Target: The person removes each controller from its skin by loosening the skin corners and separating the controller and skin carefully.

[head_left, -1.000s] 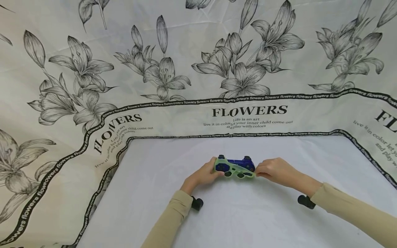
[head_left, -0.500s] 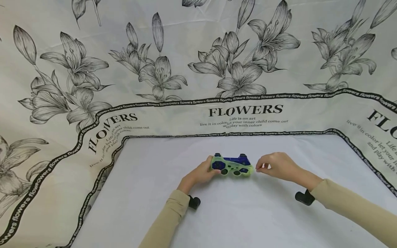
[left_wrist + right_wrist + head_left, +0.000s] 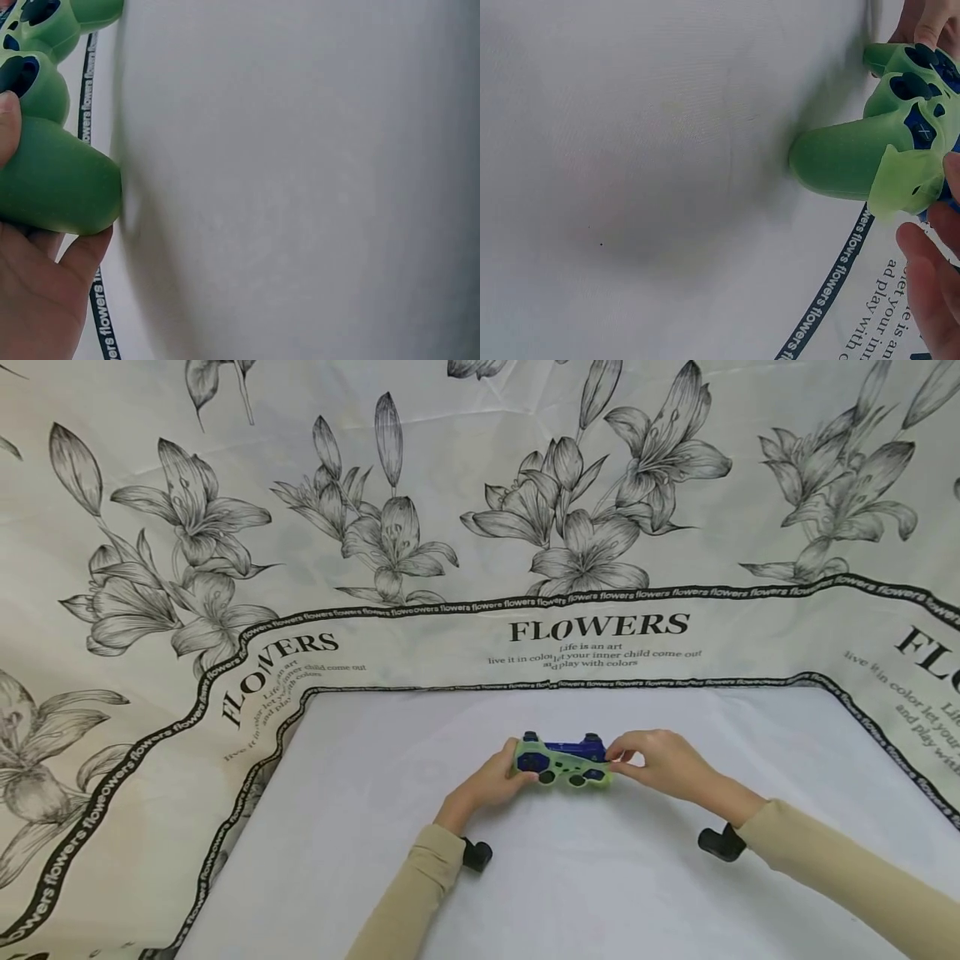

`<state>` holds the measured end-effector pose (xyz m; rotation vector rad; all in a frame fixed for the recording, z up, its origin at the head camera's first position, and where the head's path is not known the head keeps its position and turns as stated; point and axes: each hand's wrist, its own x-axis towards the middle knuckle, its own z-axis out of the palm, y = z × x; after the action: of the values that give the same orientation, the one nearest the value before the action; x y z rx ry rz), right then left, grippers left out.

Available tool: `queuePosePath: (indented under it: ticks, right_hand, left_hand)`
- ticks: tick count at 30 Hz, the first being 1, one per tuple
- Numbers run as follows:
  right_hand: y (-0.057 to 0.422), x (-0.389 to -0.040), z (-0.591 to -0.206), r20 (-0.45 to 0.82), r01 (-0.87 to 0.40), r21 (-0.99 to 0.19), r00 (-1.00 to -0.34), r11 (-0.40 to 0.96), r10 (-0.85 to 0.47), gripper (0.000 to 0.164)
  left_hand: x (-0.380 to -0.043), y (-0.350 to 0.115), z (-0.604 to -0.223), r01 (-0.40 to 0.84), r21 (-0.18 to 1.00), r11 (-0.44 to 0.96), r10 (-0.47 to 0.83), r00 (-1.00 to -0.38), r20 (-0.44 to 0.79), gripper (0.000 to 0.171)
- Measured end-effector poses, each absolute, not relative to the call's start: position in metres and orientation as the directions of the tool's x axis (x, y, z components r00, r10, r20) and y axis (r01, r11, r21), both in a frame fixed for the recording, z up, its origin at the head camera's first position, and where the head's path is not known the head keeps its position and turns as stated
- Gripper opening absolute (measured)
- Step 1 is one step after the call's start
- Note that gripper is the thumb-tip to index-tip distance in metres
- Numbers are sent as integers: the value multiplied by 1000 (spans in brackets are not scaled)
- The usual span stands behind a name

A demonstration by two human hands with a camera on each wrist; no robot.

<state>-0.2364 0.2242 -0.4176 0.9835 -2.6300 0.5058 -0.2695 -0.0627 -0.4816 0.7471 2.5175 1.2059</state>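
A dark blue game controller [image 3: 573, 748] is partly covered by a green, soft-looking sleeve [image 3: 561, 766], with both thumbsticks poking through. My left hand [image 3: 491, 779] grips its left handle, thumb on the front; the left wrist view shows the green handle [image 3: 60, 180] between thumb and fingers. At the controller's right end is my right hand [image 3: 660, 764], fingers bent. In the right wrist view a loose flap [image 3: 906, 182] of the sleeve is folded back beside the X button [image 3: 922, 130]. One fingertip [image 3: 951, 171] reaches the flap's edge, while the thumb [image 3: 915, 244] stays apart from it.
The white tabletop [image 3: 585, 885] spreads below the hands. Behind it hangs a white cloth [image 3: 420, 643] printed with lilies and "FLOWERS" lettering, also folding up at both sides. A black wrist device [image 3: 477, 853] sits on the left wrist, another device [image 3: 722, 842] on the right.
My right hand left the sleeve's right corner, stood apart half a second ago, and is now back at the controller's right end. The left hand keeps its grip.
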Motion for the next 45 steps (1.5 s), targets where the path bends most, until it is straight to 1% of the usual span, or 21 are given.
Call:
queuePosePath:
  ticks: [5, 8, 13, 16, 21, 28, 31, 34, 39, 45]
  right_hand:
    - [222, -237, -423, 376, -648, -319, -756, 692, -535, 11]
    - [221, -238, -427, 371, -616, -394, -786, 682, -495, 11]
    - [220, -237, -432, 299, -503, -523, -864, 688, -405, 10]
    - [220, -236, -434, 260, -445, -568, -895, 693, -362, 10]
    - [220, -234, -436, 230, -399, -604, -916, 690, -328, 10]
    - [221, -239, -436, 243, -398, -641, -916, 657, -318, 21]
    - [216, -241, -437, 254, -387, -660, -922, 644, -293, 25]
    - [211, -242, -437, 247, -357, -683, -934, 637, -258, 33]
    - [206, -245, -436, 179, -287, -716, -957, 636, -230, 44]
    - [207, -248, -435, 36, -185, -764, -969, 618, -246, 55]
  left_hand:
    - [-267, -61, -482, 314, 795, 518, 537, -843, -17, 46]
    - [-267, -62, -483, 311, 799, 515, 538, -843, -19, 47]
    - [-267, -62, -484, 312, 804, 506, 538, -843, -11, 47]
    - [-266, -62, -485, 308, 814, 492, 536, -844, -5, 45]
    - [-263, -61, -487, 288, 832, 474, 533, -846, -11, 42]
    - [-263, -60, -486, 282, 840, 464, 539, -842, -16, 41]
    - [-263, -60, -485, 279, 840, 465, 536, -844, -17, 40]
    - [-262, -60, -485, 277, 841, 465, 532, -846, -16, 40]
    - [-263, -61, -485, 263, 846, 464, 522, -853, -21, 40]
    - [-263, -61, -484, 238, 857, 457, 517, -855, -38, 42]
